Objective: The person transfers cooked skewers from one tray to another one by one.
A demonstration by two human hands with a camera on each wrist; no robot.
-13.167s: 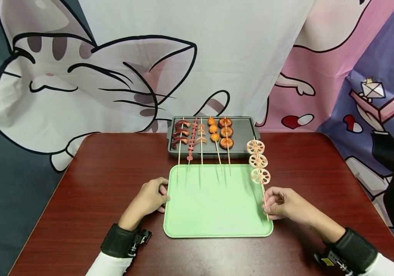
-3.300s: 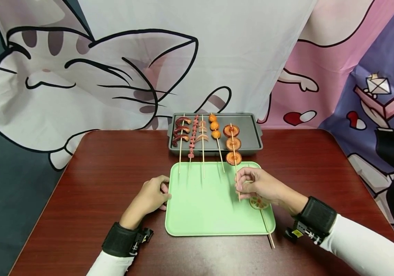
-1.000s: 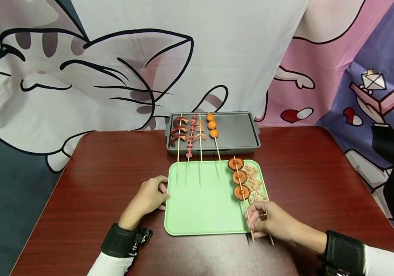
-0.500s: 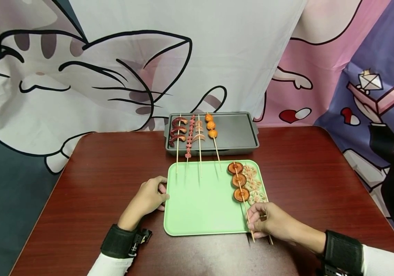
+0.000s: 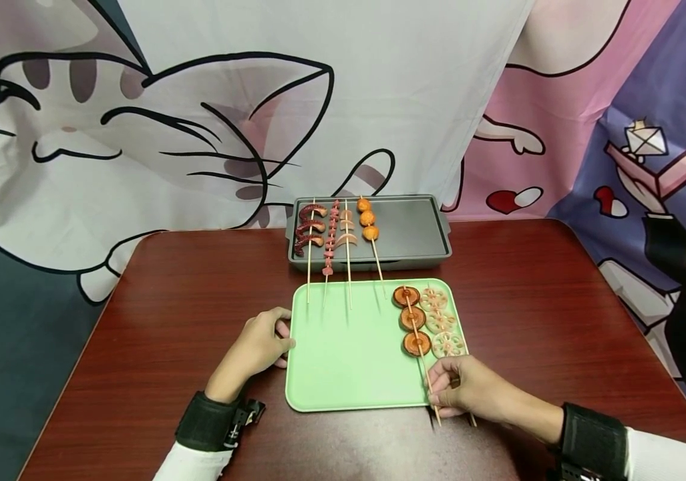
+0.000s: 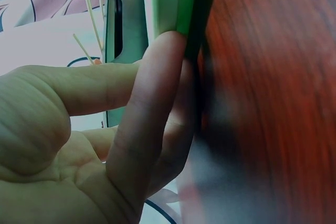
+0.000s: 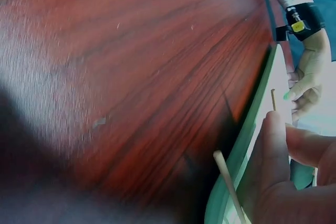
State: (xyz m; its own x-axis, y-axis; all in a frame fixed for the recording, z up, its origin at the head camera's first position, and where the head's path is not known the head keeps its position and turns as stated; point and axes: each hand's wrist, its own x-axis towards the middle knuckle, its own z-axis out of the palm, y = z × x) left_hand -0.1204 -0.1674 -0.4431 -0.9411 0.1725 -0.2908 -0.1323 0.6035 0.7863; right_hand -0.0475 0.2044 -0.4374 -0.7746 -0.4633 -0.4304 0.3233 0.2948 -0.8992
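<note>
**Clerk:** As the head view lays it out, item one: right hand (image 5: 469, 391), at the near right corner of the green tray (image 5: 349, 374), fingers curled and pinching the stick of the mushroom skewer (image 5: 411, 319). State of that skewer?

**Checker:** Three brown round slices, lying on the tray's right part, stick running toward the near edge and past it onto the table (image 5: 198, 300). Just beside it on the right: lotus root skewer (image 5: 441, 321), three pale holed slices, flat on the tray, its stick passing under the right hand.

**Clerk:** Do the two skewers touch?

**Checker:** Slices sit edge to edge; whether they truly touch I cannot tell from this height.

**Clerk:** Item two: left hand (image 5: 258, 347).

**Checker:** At the tray's left edge. Left wrist view shows fingers (image 6: 152, 114) lying fairly straight along the green rim, pressing against it, not wrapped round it. Holds nothing else.

**Clerk:** Right wrist view?

**Checker:** Blurred. Shows a stick end by the tray rim next to the fingers (image 7: 275, 145), and the left hand across the tray. Little more.

**Clerk:** Item three: far side.

**Checker:** Grey baking pan (image 5: 415, 230), just beyond the tray. Four skewers on its left part: dark curled pieces (image 5: 306, 230), small pink pieces (image 5: 331, 237), pale crescents (image 5: 347, 230), orange balls (image 5: 368, 219). Their sticks overhang the green tray's far edge.

**Clerk:** Backdrop?

**Checker:** Cartoon cat curtain (image 5: 138, 133) behind the table.
</note>
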